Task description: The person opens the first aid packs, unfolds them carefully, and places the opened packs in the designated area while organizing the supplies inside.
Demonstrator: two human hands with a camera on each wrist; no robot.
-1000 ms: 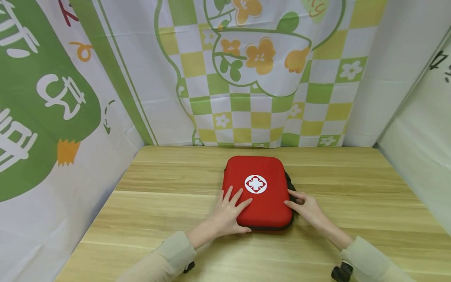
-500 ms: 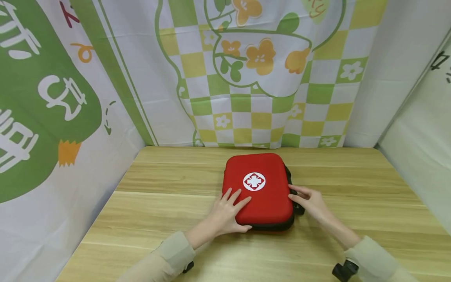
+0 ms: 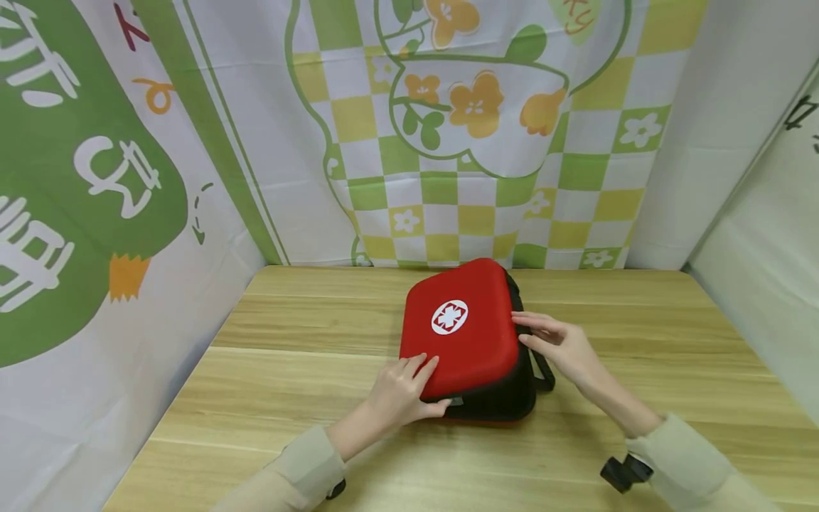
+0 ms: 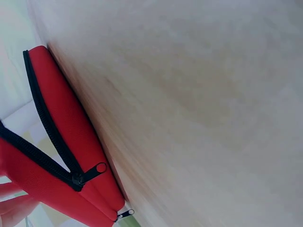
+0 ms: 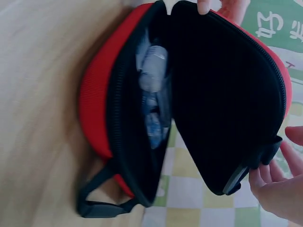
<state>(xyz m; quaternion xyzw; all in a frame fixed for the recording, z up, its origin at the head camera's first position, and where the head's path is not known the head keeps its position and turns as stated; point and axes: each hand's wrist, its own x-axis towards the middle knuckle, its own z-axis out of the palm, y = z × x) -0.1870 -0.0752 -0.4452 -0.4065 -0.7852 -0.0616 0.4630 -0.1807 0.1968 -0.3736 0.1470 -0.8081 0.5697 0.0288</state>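
A red first-aid case (image 3: pixel 476 355) with a white cross emblem lies on the table, its lid tilted up along the right side. My right hand (image 3: pixel 566 350) holds the lid's right edge, fingers on the inner side by a black tab (image 5: pixel 265 151). At the near left corner, my left hand (image 3: pixel 399 390) grips the lid edge, fingers on top and thumb beneath. Inside the base, the right wrist view shows a translucent bottle-like item (image 5: pixel 154 68) and blue-and-white packets (image 5: pixel 153 130). A zipper pull (image 4: pixel 94 173) hangs at the left side in the left wrist view.
The case's black carrying handle (image 3: pixel 545 373) sticks out to the right over the wooden table (image 3: pixel 640 355). A patterned cloth (image 3: pixel 473 220) hangs behind the table's back edge, with more printed cloth (image 3: pixel 128 213) at the left.
The lid has risen on its right side and now leans left, baring the dark interior. My right hand moved up with its edge. My left hand's fingers slid back toward the near left corner.
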